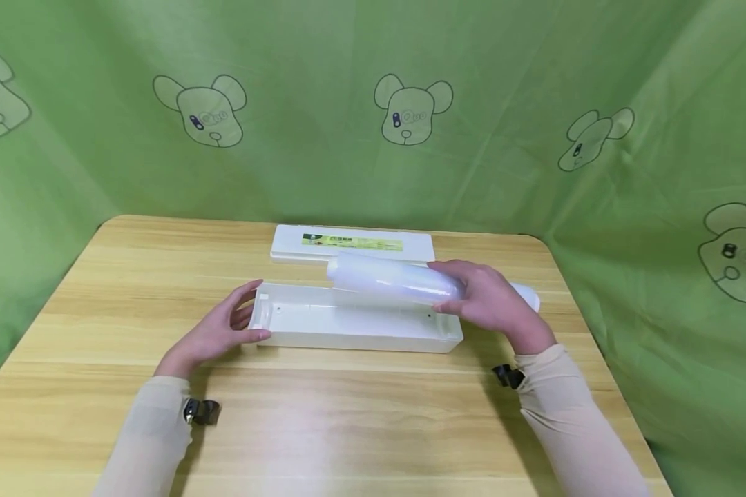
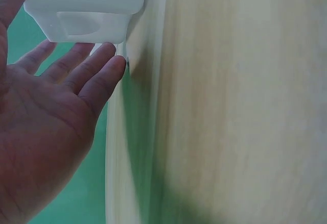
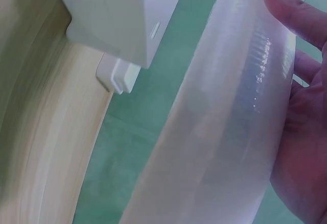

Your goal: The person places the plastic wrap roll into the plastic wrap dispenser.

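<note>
My right hand [image 1: 481, 297] grips a roll of clear plastic wrap [image 1: 391, 276], holding it tilted above the right part of an open, long white box [image 1: 348, 342]. In the right wrist view the wrap [image 3: 219, 117] fills the middle, with the thumb and fingers around its side. At the box's left end my left hand [image 1: 214, 331] holds it, thumb at the front corner and index finger at the back corner. The left wrist view shows the fingers of the left hand [image 2: 46, 117] against the end of the box [image 2: 87, 22]. The visible box interior holds nothing.
A white lid [image 1: 286, 241] with a green and yellow label lies behind the box, partly hidden by the roll. All stand on a wooden table [image 1: 323, 421]. Green curtains [image 1: 311, 172] with bear-head outlines hang behind the table and along its sides.
</note>
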Action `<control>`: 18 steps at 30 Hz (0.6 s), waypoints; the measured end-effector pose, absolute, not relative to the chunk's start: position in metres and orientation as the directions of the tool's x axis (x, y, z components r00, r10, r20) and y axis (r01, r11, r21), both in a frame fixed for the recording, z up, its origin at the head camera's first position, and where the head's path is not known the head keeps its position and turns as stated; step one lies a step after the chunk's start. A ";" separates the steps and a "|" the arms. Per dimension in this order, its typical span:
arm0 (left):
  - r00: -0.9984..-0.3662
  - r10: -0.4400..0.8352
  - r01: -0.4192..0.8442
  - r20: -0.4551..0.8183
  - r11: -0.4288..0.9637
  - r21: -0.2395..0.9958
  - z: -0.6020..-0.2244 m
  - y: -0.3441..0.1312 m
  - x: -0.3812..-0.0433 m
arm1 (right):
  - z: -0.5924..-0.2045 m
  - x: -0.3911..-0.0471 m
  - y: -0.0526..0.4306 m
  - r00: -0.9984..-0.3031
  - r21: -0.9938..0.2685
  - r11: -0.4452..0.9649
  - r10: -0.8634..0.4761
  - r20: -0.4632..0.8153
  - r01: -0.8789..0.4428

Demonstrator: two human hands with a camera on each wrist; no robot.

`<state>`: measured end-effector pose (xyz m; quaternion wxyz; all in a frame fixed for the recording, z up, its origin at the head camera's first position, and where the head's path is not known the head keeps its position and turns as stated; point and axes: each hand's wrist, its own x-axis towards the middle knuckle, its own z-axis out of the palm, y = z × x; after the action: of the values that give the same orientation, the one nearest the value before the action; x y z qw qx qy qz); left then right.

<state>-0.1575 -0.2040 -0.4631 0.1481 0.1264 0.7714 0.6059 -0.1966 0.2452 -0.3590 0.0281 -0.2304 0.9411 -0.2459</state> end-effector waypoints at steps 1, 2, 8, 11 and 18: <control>-0.924 0.375 0.018 -0.075 0.237 0.971 -0.463 -0.204 -0.158 | -0.358 -0.197 0.243 -0.890 -0.478 0.770 -0.452 0.059 -0.423; -0.924 0.374 0.018 -0.076 0.240 0.971 -0.463 -0.204 -0.158 | -0.358 -0.196 0.242 -0.888 -0.477 0.768 -0.456 0.059 -0.426; -0.924 0.375 0.024 -0.076 0.254 0.967 -0.464 -0.205 -0.158 | -0.357 -0.196 0.233 -0.877 -0.473 0.758 -0.476 0.067 -0.448; -0.923 0.378 0.024 -0.075 0.251 0.968 -0.464 -0.205 -0.158 | -0.357 -0.196 0.228 -0.872 -0.478 0.753 -0.485 0.063 -0.453; -0.924 0.373 0.011 -0.088 0.256 0.967 -0.466 -0.205 -0.159 | -0.358 -0.197 0.216 -0.847 -0.470 0.735 -0.529 0.054 -0.489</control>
<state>-0.1588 -0.2054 -0.4656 0.1512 0.1234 0.7778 0.5975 -0.1973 0.2155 -0.3579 0.0419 -0.2737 0.9303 -0.2404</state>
